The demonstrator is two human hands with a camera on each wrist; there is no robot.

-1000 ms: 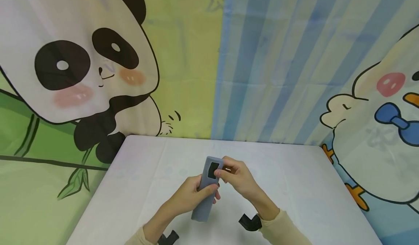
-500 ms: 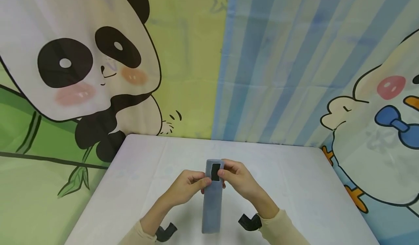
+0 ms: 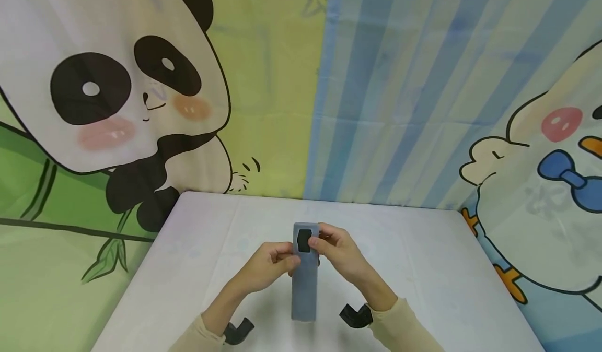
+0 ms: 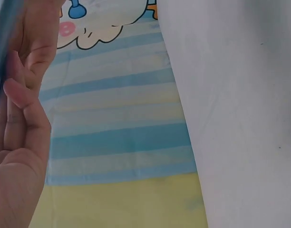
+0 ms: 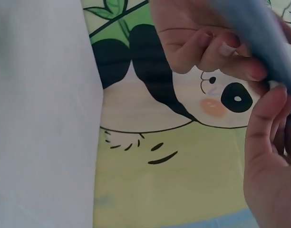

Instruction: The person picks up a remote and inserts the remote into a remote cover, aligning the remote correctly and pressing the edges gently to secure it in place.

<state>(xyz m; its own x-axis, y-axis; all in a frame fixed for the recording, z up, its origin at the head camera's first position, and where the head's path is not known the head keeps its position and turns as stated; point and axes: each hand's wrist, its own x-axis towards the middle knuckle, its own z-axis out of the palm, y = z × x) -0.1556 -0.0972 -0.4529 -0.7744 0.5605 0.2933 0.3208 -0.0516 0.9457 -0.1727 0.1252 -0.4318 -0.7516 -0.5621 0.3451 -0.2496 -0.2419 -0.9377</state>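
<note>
A long, narrow blue-grey case [image 3: 304,289] with a dark window [image 3: 304,241] near its top end is held over the table, its length pointing away from the body. My left hand [image 3: 265,268] pinches its left edge just below the window, thumb on the front face. At the upper right edge my right hand [image 3: 345,253] grips it, the thumb lying at the window's side and the other fingers behind. In the right wrist view the blurred case [image 5: 259,28] crosses the upper right corner, with curled fingers beneath it. Only a sliver of the case [image 4: 3,33] shows in the left wrist view.
The white tabletop [image 3: 226,226] spreads around both hands. A cloth backdrop [image 3: 263,80] with a panda and a duck-like figure rises behind it. Black curved pieces [image 3: 356,316] sit at both wrists by the beige sleeves [image 3: 404,328].
The case was tilted and has swung straight. My left hand has shifted from around its middle to its upper left edge. Since half a second ago, the case sits slightly higher in view.
</note>
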